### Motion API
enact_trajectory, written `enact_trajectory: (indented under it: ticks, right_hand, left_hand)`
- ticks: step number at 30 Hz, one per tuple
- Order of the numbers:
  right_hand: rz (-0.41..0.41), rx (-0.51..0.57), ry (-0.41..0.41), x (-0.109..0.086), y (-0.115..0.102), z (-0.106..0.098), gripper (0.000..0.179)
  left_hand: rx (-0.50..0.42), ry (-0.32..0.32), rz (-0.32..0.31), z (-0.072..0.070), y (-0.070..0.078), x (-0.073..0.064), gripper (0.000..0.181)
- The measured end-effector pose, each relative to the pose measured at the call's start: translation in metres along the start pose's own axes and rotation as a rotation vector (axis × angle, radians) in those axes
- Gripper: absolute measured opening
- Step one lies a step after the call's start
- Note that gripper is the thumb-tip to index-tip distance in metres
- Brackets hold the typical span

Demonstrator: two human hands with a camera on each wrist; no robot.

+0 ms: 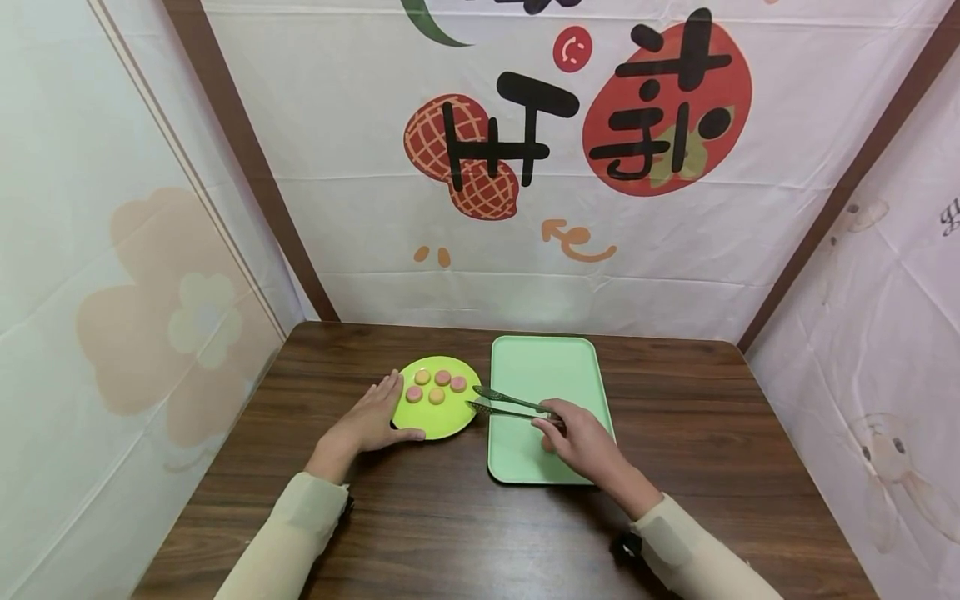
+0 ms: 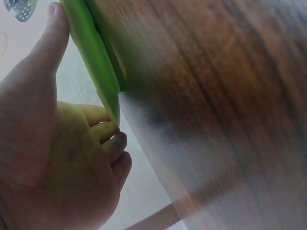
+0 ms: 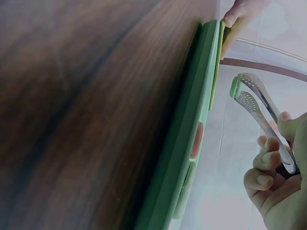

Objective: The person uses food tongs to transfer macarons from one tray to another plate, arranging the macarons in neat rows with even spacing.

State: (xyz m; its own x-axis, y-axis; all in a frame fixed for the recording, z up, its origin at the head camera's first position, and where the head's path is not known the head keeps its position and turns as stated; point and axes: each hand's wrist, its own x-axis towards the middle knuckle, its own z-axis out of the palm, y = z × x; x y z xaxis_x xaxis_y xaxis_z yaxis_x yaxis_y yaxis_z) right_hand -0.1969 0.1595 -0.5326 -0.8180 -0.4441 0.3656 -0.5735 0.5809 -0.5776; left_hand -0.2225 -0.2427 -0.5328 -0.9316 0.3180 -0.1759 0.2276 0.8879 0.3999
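My left hand (image 1: 375,417) rests at the left rim of the yellow-green plate (image 1: 450,423), thumb along its front edge and fingers out straight. Several small pink and yellow macarons (image 1: 437,396) lie on that plate. The right hand (image 1: 581,442) grips metal tongs (image 1: 517,402) with perforated tips, held above the pale green tray (image 1: 540,362) with the tips near the plate's right edge. In the right wrist view a green macaron (image 3: 234,87) appears between the tips. A pink macaron (image 3: 196,140) and a green one sit on the tray, largely hidden by the hand in the head view.
The dark wooden table (image 1: 465,533) carries the plate and, just right of it, the tray. A printed white cloth (image 1: 360,200) hangs behind the table's far edge, with more cloth on both sides.
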Motion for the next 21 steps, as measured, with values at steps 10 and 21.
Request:
enact_trajectory:
  ticks: [10,21]
  right_hand:
    - [-0.017,-0.014,0.008,0.014,-0.003,0.006,0.034]
    - [0.011,-0.034,-0.028,0.027,-0.006,0.016,0.032]
  left_hand:
    - [0.002,-0.009,-0.008,0.001,-0.001,0.001,0.128]
    - [0.011,0.001,0.002,0.003,-0.004,0.003,0.128]
